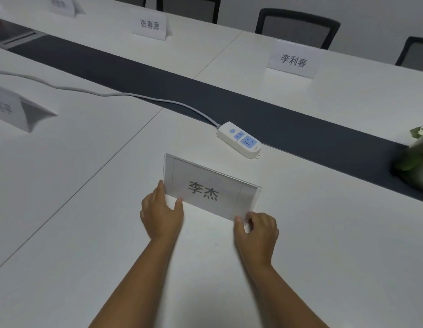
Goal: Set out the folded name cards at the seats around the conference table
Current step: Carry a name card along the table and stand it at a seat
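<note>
Card: clear acrylic name card holder (211,189) stands lower centre on the white counter (87,233).
Hands: your left hand (162,215) and right hand (257,230) pinch its lower corners.
Advice: square it to the seat, then release gently.

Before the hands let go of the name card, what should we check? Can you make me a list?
1. Left hand holds the card's left bottom corner: ok.
2. Right hand pinches the right bottom corner: ok.
3. Name card stands upright on the table: ok.
4. Card clear of the power strip: ok, a gap shows.
5. Card lined up with the seat: cannot tell, no near chair in view.
6. Card sits square to the table edge: cannot tell.
</note>
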`<state>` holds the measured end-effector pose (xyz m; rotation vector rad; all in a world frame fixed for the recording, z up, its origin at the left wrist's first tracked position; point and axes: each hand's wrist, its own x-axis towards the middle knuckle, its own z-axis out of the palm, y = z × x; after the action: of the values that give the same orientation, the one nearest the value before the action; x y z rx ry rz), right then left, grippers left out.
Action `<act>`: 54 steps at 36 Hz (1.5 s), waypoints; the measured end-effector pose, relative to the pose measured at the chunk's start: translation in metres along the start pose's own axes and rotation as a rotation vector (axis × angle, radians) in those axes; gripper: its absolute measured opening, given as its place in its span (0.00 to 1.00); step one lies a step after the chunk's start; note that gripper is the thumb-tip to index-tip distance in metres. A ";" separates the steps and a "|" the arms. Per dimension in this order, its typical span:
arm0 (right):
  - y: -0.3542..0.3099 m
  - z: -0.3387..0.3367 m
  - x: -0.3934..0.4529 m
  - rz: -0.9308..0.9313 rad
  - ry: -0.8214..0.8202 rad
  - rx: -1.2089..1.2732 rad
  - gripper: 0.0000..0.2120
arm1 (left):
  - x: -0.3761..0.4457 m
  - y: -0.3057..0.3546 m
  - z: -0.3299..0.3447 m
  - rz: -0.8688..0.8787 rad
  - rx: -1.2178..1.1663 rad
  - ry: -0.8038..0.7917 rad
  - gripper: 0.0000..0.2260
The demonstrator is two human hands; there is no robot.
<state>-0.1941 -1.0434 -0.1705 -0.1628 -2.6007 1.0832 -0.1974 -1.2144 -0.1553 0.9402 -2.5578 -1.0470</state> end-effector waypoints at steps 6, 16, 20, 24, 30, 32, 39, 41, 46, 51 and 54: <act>0.001 -0.001 -0.004 -0.062 -0.029 0.007 0.15 | -0.001 -0.001 -0.001 0.004 0.029 -0.016 0.27; -0.001 -0.002 -0.005 -0.009 -0.064 0.055 0.18 | -0.006 -0.002 -0.002 0.014 0.062 -0.015 0.27; -0.002 -0.012 -0.011 0.023 -0.141 0.080 0.25 | -0.029 -0.007 -0.007 0.050 0.108 -0.057 0.27; 0.002 -0.030 -0.029 0.044 -0.206 0.065 0.25 | -0.074 -0.017 -0.015 0.080 0.163 -0.106 0.24; -0.009 -0.079 -0.060 0.132 -0.340 0.215 0.35 | -0.155 -0.037 -0.025 0.227 0.328 -0.274 0.27; -0.014 -0.105 -0.058 0.127 -0.323 0.266 0.32 | -0.180 -0.043 -0.027 0.289 0.352 -0.277 0.26; 0.002 -0.220 -0.049 0.088 -0.174 0.223 0.12 | -0.259 -0.036 -0.032 0.265 0.191 -0.382 0.30; 0.019 -0.256 -0.058 0.092 -0.121 0.169 0.11 | -0.276 -0.014 -0.034 0.275 0.104 -0.452 0.36; 0.075 -0.339 -0.101 0.219 -0.029 0.028 0.14 | -0.305 0.046 -0.027 0.355 -0.093 -0.596 0.28; 0.132 -0.370 -0.137 0.520 -0.268 -0.075 0.25 | -0.329 0.087 -0.002 0.265 -0.186 -0.618 0.24; 0.145 -0.367 -0.150 0.564 -0.417 0.037 0.24 | -0.350 0.101 0.010 0.210 -0.205 -0.607 0.23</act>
<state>0.0672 -0.7279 -0.0671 -0.7762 -2.9875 1.4791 0.0197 -0.9318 -0.0806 0.3160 -2.8333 -1.6879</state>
